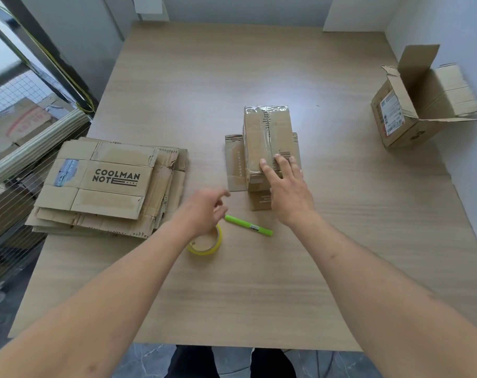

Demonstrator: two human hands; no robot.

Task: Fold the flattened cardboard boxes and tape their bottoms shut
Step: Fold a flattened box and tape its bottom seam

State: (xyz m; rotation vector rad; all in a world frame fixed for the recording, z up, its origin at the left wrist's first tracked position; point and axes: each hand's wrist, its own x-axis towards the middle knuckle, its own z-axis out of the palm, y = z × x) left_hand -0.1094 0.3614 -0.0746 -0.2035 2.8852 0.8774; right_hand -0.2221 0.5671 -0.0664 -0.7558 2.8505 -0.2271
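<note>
Near the bottom, the left hand (204, 211) hangs loosely curled over the tape roll (206, 242). Spread right hand (286, 184) fingers press the taped box (264, 137). One box (411, 105) looks finished upper right; a flat stack (106, 186) is left.

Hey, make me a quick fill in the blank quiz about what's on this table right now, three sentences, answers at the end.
1. The right hand rests on the taped box with its fingers ____.
2. The pen beside the tape roll is ____ in colour.
3. The top sheet of the flat cardboard stack reads COOLMAN ____.

Answers: straight; green; NOTE
</note>
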